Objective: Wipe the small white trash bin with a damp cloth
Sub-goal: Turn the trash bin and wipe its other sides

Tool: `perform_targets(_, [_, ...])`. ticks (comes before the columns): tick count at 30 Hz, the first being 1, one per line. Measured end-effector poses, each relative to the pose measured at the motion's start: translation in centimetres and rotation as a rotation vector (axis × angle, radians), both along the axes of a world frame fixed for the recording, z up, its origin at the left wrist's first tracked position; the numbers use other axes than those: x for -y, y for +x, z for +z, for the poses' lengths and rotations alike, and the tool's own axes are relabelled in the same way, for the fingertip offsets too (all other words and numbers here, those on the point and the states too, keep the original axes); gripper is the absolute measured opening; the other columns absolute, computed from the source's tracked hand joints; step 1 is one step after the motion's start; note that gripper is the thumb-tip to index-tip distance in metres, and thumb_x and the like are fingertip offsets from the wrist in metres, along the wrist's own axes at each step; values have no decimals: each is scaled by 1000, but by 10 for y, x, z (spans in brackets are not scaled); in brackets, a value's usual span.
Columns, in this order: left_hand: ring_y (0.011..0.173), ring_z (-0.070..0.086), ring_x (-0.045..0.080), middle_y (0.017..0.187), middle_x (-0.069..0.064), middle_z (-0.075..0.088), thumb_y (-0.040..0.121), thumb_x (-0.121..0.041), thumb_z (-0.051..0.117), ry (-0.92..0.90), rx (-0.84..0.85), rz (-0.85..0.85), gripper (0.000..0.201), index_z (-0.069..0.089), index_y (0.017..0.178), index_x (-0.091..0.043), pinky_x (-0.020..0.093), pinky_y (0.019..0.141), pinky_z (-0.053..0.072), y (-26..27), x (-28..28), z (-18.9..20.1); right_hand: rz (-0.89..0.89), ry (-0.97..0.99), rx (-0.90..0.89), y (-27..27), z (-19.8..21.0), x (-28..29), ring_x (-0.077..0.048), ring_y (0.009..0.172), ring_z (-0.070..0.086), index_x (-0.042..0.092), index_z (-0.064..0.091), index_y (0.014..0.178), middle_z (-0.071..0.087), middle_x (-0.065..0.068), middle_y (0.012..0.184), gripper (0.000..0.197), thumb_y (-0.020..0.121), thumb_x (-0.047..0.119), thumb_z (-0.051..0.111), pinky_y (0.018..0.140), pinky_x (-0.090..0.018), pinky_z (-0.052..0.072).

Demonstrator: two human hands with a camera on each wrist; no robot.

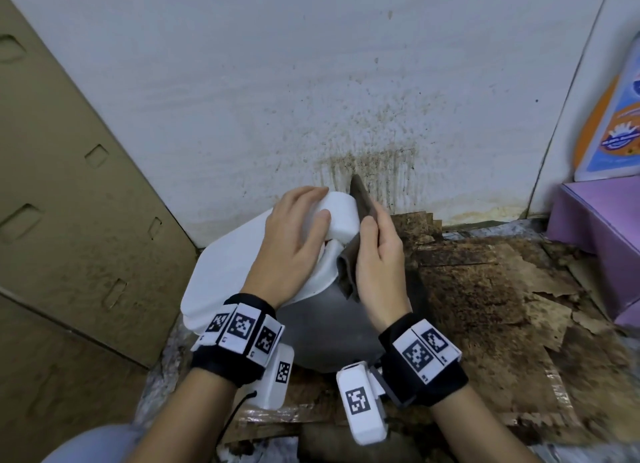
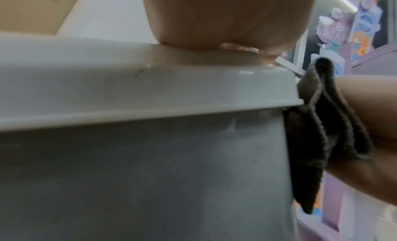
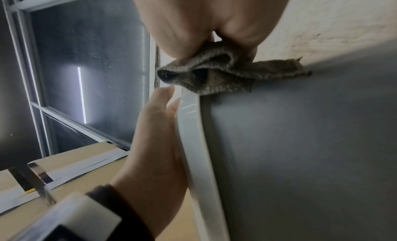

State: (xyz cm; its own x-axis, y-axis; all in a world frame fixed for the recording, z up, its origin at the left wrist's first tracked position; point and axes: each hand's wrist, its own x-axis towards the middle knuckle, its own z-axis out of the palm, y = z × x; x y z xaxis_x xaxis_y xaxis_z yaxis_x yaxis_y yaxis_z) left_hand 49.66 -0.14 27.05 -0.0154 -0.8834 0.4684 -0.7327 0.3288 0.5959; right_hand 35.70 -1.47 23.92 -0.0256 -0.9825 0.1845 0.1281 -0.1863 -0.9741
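Meanwhile left hand (image 1: 294, 240) grips the white bin (image 1: 225, 272); right hand (image 1: 379, 254) pinches the brown cloth (image 1: 360, 202).

Storeroom/utility corner: stained wall (image 1: 363, 123), cardboard boxes (image 1: 69, 202) left of it, product pkgs (image 1: 609, 133) right, soiled cardboard floor (image 1: 485, 289) below.

Lying flat over the floor (image 1: 460, 235): stained, torn cardboard sheets (image 1: 485, 289), brown and flaking at the edges. Standing on them near the wall: the small white bin (image 1: 221, 265). Sitting at the right edge: a purple box (image 1: 602, 230). Leaning at the left: a large cardboard panel (image 1: 69, 202).
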Motion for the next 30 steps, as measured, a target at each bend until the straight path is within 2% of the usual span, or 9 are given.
perform_targets(2, [127, 50, 6, 133, -4, 57, 105, -31, 40, -28, -120, 16, 38, 60, 134, -15, 28, 110, 39, -7, -1, 3, -31, -4, -35, -6, 0, -1, 6, 129, 45, 24, 44, 148, 49, 12, 141, 40, 108, 30, 36, 112, -25, 39])
perform_targets(5, [115, 61, 8, 120, -2, 67, 102, -24, 44, -12, -452, 46, 33, 68, 123, -16, 23, 102, 45, -17, -4, 9, -57, -45, -133, -16, -1, -3, 9, 122, 45, 23, 43, 147, 48, 8, 139, 43, 106, 37, 41, 105, -17, 39])
perform_targets(9, [98, 65, 21, 96, 12, 69, 101, -3, 44, -71, -706, 58, 29, 72, 111, -7, 31, 97, 52, -26, -8, 16, -87, -36, -188, -29, -6, -1, -9, 127, 48, 24, 40, 147, 48, 5, 139, 55, 99, 46, 54, 107, -33, 43])
perform_targets(12, [97, 65, 23, 95, 13, 69, 102, -3, 44, -78, -646, 87, 29, 72, 110, -9, 31, 94, 53, -23, -12, 19, -109, 19, -243, -42, -13, 7, -20, 129, 50, 26, 39, 146, 48, 0, 139, 68, 90, 60, 58, 108, -47, 45])
perform_targets(14, [99, 64, 14, 97, -1, 70, 103, -10, 46, -37, -508, 147, 27, 71, 110, -18, 27, 93, 50, -17, -16, 16, -113, 53, -254, -53, -17, 12, -24, 127, 52, 29, 38, 146, 50, -3, 136, 76, 84, 69, 57, 105, -51, 46])
perform_targets(16, [103, 59, 5, 109, -9, 67, 104, -19, 49, 12, -347, 254, 23, 69, 114, -24, 27, 94, 48, -5, -19, 8, -113, 62, -259, -66, -20, 15, -20, 127, 51, 31, 36, 148, 49, 3, 139, 78, 83, 70, 58, 106, -49, 46])
perform_targets(21, [130, 37, 26, 135, 9, 44, 105, -33, 44, 181, -126, 579, 30, 62, 124, -17, 39, 112, 31, 21, -28, -18, -120, 106, -354, -96, -27, 19, -15, 118, 52, 23, 38, 146, 47, 4, 134, 67, 92, 58, 57, 101, -44, 46])
perform_targets(25, [136, 31, 37, 146, 16, 33, 104, -48, 38, 355, -140, 752, 40, 49, 129, -18, 56, 114, 28, 23, -38, -29, -121, 128, -420, -116, -35, 20, -19, 114, 54, 23, 38, 148, 50, 0, 132, 69, 93, 61, 54, 96, -42, 46])
perform_targets(30, [149, 21, 41, 166, 21, 1, 97, -72, 27, 661, -314, 649, 91, 6, 159, -9, 51, 116, 25, 23, -41, -41, -143, 137, -502, -133, -39, 21, -22, 134, 45, 21, 30, 153, 43, -1, 152, 73, 94, 58, 54, 107, -41, 40])
